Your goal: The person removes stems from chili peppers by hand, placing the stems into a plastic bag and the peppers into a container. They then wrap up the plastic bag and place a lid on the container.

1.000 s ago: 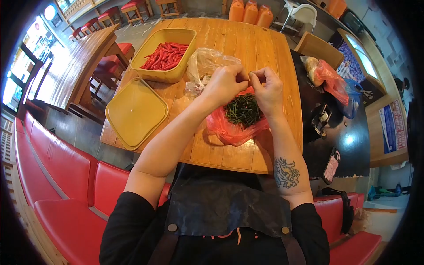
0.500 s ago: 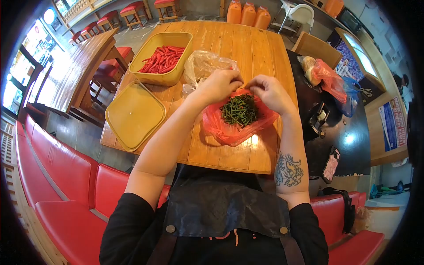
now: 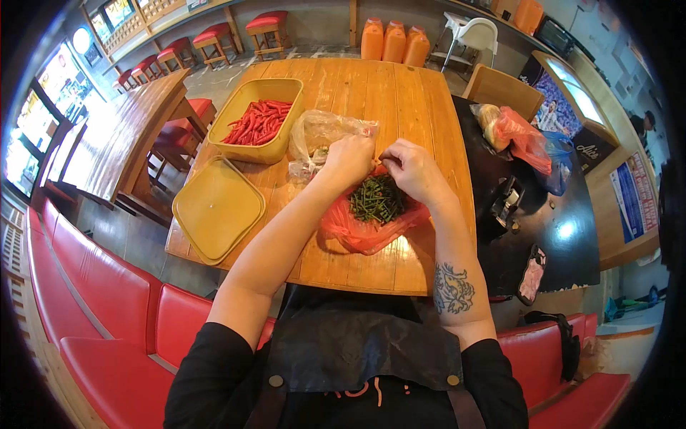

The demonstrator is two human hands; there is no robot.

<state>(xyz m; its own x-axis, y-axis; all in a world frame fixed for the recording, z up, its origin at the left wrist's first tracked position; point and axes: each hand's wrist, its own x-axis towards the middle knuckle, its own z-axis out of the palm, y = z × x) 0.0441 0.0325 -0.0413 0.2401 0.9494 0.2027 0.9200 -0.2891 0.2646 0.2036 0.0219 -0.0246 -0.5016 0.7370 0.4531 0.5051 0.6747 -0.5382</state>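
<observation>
Both hands are close together above the far edge of a red plastic bag (image 3: 354,239), their fingertips nearly meeting. The bag lies spread on the wooden table, with a heap of thin green stems (image 3: 376,199) in it. My left hand (image 3: 351,159) is closed in a pinch, its back towards me. My right hand (image 3: 416,170) also pinches, thumb and forefinger together. A small orange-red bit shows between the fingertips, too small to name. Beside my left hand sits a crumpled clear plastic bag (image 3: 330,129), contents unclear. Red chillies (image 3: 259,123) fill part of a yellow plastic tub (image 3: 291,129).
The tub's yellow lid (image 3: 218,211) lies at the table's left edge. On the black table (image 3: 564,254) at right are a phone (image 3: 532,275), filled plastic bags (image 3: 525,139) and a dark device (image 3: 506,202). Red bench seats (image 3: 107,286) run along the near side.
The view has tilted up, so the table appears lower. My right hand has shifted slightly left over the bag. Both hands stay pinched close together.
</observation>
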